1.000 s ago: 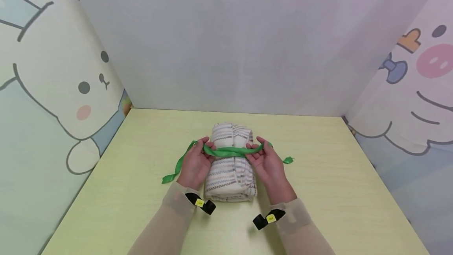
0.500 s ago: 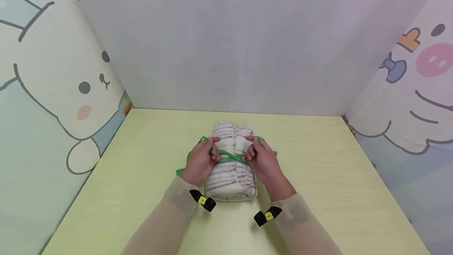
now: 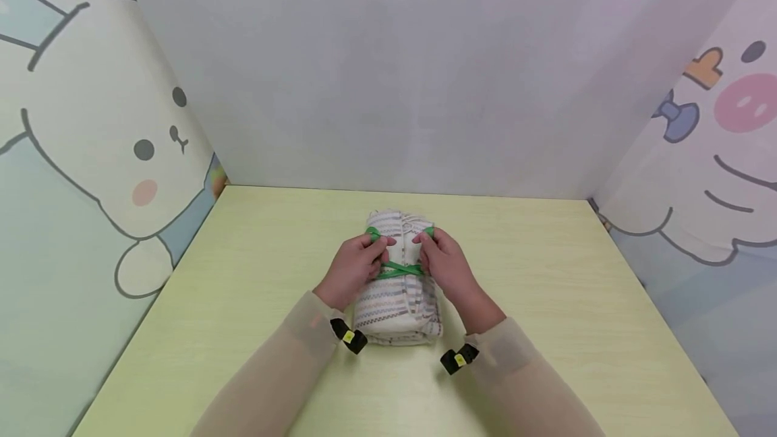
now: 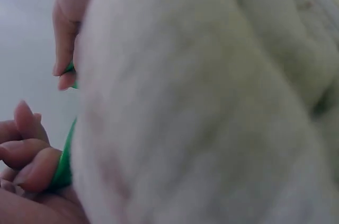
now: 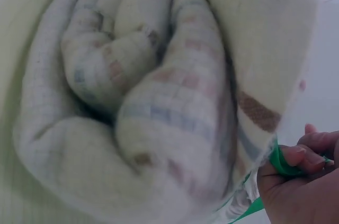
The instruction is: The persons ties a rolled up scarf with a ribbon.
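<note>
A rolled, folded cloth (image 3: 388,315) with rows of coloured stripes lies lengthwise on the table. Around its middle runs a green ribbon (image 3: 400,270), whose strands cross on top. My left hand (image 3: 352,268) pinches one end of the ribbon over the cloth's left side. Over the right side, my right hand (image 3: 452,272) grips the other end between curled fingers. The right wrist view shows the ribbon (image 5: 280,158) looped at the fingers of the right hand (image 5: 307,192). In the left wrist view the blurred cloth (image 4: 190,102) hides much of both hands.
The cloth rests on a pale yellow-green table (image 3: 546,288). A plain grey-white wall (image 3: 388,86) rises behind it. Side panels with a cartoon rabbit (image 3: 97,120) and a cartoon pig (image 3: 716,174) flank the table.
Both hands have drawn inward over the cloth, the left moving right. The ribbon's crossing has become tighter and narrower, and its loose tails at the sides have gone from sight.
</note>
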Tool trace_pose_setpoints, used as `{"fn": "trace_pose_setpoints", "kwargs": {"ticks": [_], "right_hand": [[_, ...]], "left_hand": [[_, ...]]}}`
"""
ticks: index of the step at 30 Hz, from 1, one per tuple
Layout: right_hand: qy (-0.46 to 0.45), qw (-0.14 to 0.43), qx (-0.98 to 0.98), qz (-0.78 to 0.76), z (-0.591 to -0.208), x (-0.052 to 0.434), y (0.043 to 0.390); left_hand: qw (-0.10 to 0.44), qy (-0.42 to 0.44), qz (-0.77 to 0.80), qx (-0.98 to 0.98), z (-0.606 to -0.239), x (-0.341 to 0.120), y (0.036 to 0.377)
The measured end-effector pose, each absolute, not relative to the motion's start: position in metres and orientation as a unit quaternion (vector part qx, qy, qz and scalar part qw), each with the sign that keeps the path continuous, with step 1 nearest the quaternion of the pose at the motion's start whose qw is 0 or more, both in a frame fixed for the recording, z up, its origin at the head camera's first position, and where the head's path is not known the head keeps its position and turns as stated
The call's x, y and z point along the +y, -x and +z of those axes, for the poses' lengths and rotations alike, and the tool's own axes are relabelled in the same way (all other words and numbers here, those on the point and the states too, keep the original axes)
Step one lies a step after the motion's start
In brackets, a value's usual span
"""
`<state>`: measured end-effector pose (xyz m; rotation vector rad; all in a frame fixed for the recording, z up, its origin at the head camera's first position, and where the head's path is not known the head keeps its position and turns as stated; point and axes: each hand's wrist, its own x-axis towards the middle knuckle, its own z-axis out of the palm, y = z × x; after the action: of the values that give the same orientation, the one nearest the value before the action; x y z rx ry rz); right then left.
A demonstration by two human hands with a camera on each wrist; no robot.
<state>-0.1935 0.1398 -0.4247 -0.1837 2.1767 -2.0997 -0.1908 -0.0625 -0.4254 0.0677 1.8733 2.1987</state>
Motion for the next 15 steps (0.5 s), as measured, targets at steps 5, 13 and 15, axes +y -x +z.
{"fn": "trace_pose_setpoints", "kwargs": {"ticks": [5, 13, 15], "right_hand": [[0.069, 0.050, 0.733, -0.674, -0.423, 0.140, 0.196], [0.086, 0.037, 0.744, -0.662, -0.419, 0.139, 0.198], [0.091, 0.035, 0.746, -0.659, -0.418, 0.138, 0.199]], "left_hand": [[0.123, -0.025, 0.722, 0.681, -0.419, -0.063, 0.195], [0.114, -0.016, 0.706, 0.699, -0.411, -0.061, 0.205], [0.113, -0.019, 0.699, 0.706, -0.410, -0.060, 0.207]]}}
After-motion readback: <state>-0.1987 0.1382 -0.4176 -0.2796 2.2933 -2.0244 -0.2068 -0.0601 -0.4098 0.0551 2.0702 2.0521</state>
